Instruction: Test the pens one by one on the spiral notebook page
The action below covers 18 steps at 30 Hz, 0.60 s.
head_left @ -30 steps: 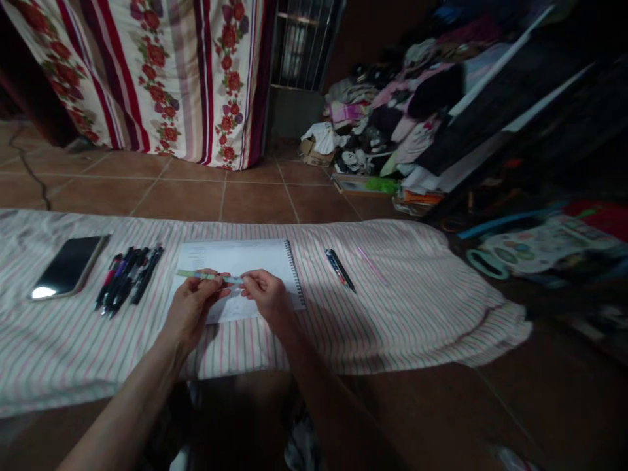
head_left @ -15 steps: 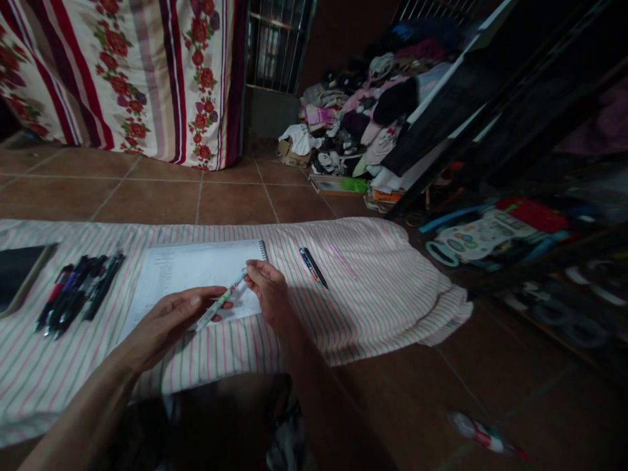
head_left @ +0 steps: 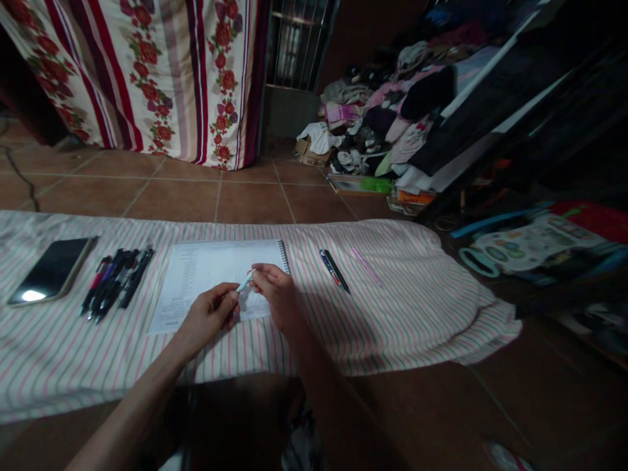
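Note:
A light-coloured pen is held between my two hands over the spiral notebook. My left hand is closed round its lower end, hiding most of the barrel. My right hand pinches the upper end between thumb and fingers. To the right of the notebook, two dark pens lie side by side on the striped cloth. Beyond them rests a thin pink pen. Left of the notebook is a cluster of several pens, mostly black.
A smartphone lies face up at the left of the cloth. Past the far edge are floor tiles and a floral curtain. Clothes are heaped at the back right, and a colourful bag stands at the right.
My left hand has gone from loosely supporting the pen with fingers extended to closing round it. The view has shifted left, bringing the whole phone into sight.

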Motion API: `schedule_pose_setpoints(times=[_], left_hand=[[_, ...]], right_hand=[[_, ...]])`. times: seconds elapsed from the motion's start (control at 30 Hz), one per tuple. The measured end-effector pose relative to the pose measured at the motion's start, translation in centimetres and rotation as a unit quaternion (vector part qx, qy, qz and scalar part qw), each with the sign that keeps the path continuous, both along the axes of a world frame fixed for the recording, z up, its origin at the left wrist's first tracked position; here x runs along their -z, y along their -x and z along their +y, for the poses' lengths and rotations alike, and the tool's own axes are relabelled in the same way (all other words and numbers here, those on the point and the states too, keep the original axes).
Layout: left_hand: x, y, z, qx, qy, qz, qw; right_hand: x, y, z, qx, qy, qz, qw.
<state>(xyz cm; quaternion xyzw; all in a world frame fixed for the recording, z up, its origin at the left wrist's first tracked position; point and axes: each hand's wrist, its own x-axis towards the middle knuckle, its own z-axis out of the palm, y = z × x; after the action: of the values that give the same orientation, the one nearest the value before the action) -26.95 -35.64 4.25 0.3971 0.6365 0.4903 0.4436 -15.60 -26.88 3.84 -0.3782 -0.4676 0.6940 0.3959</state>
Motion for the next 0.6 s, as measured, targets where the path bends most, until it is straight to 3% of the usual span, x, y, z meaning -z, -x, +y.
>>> schedule_pose_setpoints(times=[0.1, 0.23, 0.4, 0.6], left_hand=[[0.6, 0.1, -0.1, -0.003, -0.022, 0.183, 0.983], [1.4, -0.2, 0.0, -0.022, -0.048, 0.378, 0.924], [2.0, -0.8, 0.0, -0.007, -0.04, 0.445, 0.895], [2.2, -1.0, -0.5, -0.027, -0.015, 0.432, 0.902]], right_hand=[[0.4, 0.1, -0.1, -0.007, 0.043, 0.028, 0.999], [0.8, 0.2, -0.1, -0.021, 0.054, 0.022, 0.998], [1.1, 0.3, -0.2, 0.0, 0.033, -0.012, 0.999], [0.8, 0.8, -0.7, 0.011, -0.005, -0.04, 0.999]])
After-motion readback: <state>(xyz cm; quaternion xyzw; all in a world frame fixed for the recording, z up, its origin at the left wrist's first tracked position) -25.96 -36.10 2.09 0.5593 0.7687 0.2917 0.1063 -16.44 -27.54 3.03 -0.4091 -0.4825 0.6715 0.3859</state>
